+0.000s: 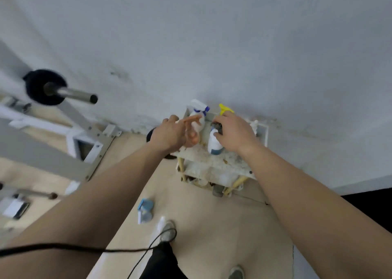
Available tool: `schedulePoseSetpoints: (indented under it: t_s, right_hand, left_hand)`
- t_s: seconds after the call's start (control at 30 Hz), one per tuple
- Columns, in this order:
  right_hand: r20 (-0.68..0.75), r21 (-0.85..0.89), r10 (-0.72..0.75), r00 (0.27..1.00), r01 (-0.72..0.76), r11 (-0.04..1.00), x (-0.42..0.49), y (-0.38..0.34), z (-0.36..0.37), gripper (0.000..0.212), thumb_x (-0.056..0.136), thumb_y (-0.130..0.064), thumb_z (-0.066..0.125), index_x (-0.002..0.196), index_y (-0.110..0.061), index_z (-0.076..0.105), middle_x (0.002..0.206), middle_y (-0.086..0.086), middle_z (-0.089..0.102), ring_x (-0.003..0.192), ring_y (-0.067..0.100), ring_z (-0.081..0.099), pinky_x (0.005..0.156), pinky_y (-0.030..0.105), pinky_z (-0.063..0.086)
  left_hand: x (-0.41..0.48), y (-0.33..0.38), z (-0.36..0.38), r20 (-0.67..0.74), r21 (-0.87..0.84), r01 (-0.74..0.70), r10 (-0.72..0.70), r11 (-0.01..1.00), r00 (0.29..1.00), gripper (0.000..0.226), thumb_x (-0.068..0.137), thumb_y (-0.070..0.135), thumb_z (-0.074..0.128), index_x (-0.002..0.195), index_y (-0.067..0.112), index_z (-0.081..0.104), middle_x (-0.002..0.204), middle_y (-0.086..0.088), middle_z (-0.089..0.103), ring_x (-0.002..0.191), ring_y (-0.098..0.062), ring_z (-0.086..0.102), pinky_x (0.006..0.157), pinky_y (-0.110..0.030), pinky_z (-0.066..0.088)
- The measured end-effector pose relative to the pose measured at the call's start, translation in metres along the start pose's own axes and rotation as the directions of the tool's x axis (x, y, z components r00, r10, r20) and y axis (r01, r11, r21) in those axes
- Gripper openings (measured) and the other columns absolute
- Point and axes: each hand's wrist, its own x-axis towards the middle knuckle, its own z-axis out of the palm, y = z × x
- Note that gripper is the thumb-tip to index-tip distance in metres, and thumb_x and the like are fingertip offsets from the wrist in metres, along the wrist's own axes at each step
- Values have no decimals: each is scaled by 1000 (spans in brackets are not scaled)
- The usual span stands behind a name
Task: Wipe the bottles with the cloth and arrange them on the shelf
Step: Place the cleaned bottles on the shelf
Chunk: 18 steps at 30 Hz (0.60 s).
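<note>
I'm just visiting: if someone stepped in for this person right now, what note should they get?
Left hand: open, fingers stretched toward the blue-nozzle spray bottle on top of the shelf.
Right hand: gripping the white bottle by its top, beside the yellow-nozzle sprayer.
Done: three bottles are on the top tier. Whether they are wiped cannot be told; no cloth in view.
Left: a blue and white item lies on the floor, possibly another bottle to wipe and shelve.
</note>
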Motion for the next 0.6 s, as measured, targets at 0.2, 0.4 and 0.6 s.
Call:
schedulePoseSetpoints:
  t_s: [0.2, 0.4, 0.6]
  right_hand:
    - [215, 126, -205, 955, 181, 975, -43, -68, 72, 11, 95, -28, 63, 104, -25, 67, 106, 1, 62, 100, 30, 62, 79, 39, 52]
    - [448, 164, -174, 877, 111, 980, -70, -122, 191, 11, 92, -33, 69, 95, -23, 65, 97, 0, 66, 91, 26, 63, 73, 35, 51]
    - [614, 151, 39, 788, -166, 975, -66, -164, 369, 8, 84, -15, 58, 83, -23, 60, 89, 2, 66, 89, 29, 65, 65, 27, 41]
  left_hand:
    - [-92, -48, 63, 105, -98, 298, -288, 950, 952, 34, 94, 33, 60, 125, 19, 62, 136, -9, 48, 122, -32, 49, 98, -46, 48]
    - [-158, -128, 145, 229, -148, 473, -435, 868, 871, 36, 95, 33, 60, 129, 21, 60, 137, -7, 46, 122, -29, 51, 96, -44, 49]
    - [-185, -252, 269, 372, -169, 610, -523, 774, 766, 38, 95, 33, 59, 131, 20, 57, 134, -8, 49, 118, -31, 55, 92, -41, 47]
